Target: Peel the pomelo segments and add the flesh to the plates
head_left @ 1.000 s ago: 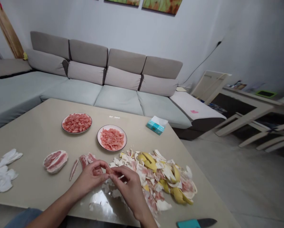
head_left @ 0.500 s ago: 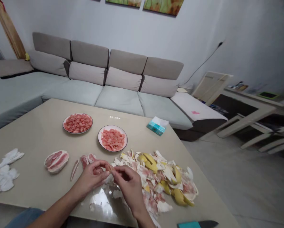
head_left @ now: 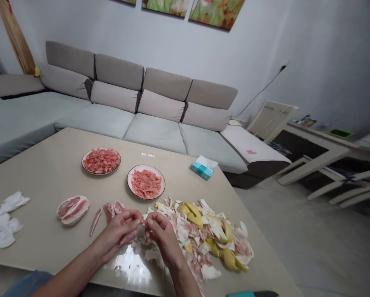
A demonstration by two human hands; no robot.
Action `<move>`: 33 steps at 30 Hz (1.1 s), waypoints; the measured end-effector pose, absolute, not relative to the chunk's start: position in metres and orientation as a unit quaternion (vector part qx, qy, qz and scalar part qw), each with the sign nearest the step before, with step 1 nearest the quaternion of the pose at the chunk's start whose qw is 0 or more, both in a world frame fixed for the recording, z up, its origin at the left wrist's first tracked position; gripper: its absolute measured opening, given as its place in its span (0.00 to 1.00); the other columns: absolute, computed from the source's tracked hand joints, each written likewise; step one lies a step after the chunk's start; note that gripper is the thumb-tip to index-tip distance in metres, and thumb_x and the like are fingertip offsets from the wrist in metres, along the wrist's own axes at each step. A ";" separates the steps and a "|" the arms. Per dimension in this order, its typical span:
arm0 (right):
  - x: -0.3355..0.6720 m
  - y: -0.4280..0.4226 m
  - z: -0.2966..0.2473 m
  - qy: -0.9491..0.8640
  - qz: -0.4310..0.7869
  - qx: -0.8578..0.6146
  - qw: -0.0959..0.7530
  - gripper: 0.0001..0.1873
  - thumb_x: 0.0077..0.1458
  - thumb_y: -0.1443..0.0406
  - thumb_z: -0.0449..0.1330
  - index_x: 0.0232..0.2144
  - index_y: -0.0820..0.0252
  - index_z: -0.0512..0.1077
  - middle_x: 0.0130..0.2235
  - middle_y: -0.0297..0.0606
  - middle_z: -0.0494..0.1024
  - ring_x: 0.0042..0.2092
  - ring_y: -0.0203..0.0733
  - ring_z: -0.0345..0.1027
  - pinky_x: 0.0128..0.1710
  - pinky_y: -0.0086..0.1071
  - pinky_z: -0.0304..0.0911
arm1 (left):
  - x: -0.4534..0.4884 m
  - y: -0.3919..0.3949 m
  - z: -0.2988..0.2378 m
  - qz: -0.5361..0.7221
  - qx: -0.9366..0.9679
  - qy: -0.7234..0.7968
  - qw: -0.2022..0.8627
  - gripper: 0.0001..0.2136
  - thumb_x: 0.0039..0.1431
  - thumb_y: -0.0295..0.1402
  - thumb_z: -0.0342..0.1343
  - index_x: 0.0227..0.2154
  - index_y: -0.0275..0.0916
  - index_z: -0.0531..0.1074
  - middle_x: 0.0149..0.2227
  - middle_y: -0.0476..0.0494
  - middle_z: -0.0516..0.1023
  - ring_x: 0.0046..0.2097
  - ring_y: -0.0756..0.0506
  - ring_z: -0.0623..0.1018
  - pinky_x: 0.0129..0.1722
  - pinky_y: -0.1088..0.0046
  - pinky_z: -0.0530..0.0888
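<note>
My left hand [head_left: 118, 231] is closed over the near part of the table, its thumb and fingertips pinching a small pinkish piece of pomelo flesh [head_left: 142, 221]. My right hand [head_left: 164, 237] meets it there, thumb and forefinger pressed together at the same piece. A pink pomelo segment [head_left: 129, 237] shows below the left fingers; whether it is gripped or lies on the table I cannot tell. Behind the left hand lie some pomelo segments [head_left: 108, 211], with a thin one [head_left: 96, 222] to their left. Further left rests a partly peeled pomelo chunk [head_left: 73, 210].
Two plates of pomelo flesh, one left [head_left: 101, 161] and one nearer [head_left: 146, 182], stand beyond my hands. A pile of peel [head_left: 200, 231] spreads to the right. Also on the table [head_left: 48, 173] are a tissue box [head_left: 202, 169], crumpled tissues [head_left: 5, 225] and a teal-handled knife [head_left: 250, 294].
The view has shifted slightly. My fingertips have drawn a little apart around the small piece, and the right hand has turned a little. Pink flesh below the left hand now shows more.
</note>
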State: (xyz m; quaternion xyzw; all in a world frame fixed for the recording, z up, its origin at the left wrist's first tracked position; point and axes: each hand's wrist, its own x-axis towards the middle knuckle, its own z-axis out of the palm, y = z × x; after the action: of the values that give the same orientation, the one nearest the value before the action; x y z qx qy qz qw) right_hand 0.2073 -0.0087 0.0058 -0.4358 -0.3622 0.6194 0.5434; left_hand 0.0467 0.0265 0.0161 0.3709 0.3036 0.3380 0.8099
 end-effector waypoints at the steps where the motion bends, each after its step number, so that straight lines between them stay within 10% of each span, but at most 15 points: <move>1: 0.207 -0.009 0.005 -0.360 0.632 -0.423 0.540 0.15 0.50 0.56 0.66 0.30 0.61 0.69 0.25 0.29 0.70 0.23 0.29 0.63 0.22 0.23 0.60 | 0.046 0.027 0.016 0.341 0.366 0.304 0.811 0.12 0.51 0.37 0.64 0.33 0.36 0.71 0.21 0.57 0.62 0.17 0.60 0.51 0.17 0.80 0.47; 18: 0.207 -0.007 0.004 -0.296 0.633 -0.424 0.576 0.17 0.50 0.54 0.65 0.30 0.60 0.69 0.26 0.29 0.68 0.22 0.27 0.58 0.20 0.21 0.59 | 0.045 0.028 0.019 0.335 0.371 0.287 0.817 0.10 0.54 0.36 0.63 0.33 0.36 0.70 0.19 0.59 0.59 0.15 0.60 0.50 0.17 0.77 0.44; 33: 0.274 0.097 -0.008 -0.524 0.221 -0.658 0.494 0.12 0.45 0.62 0.61 0.34 0.58 0.76 0.34 0.37 0.74 0.30 0.38 0.64 0.38 0.33 0.61 | 0.051 0.032 0.010 0.334 0.382 0.337 0.794 0.19 0.45 0.44 0.67 0.31 0.36 0.69 0.22 0.58 0.62 0.16 0.60 0.51 0.17 0.78 0.44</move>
State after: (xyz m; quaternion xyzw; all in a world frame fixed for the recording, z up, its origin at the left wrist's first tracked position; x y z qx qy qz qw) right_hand 0.2740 0.0969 -0.0083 -0.6583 -0.5237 0.2207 0.4937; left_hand 0.0509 0.0317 0.0099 0.3818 0.3365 0.3336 0.7935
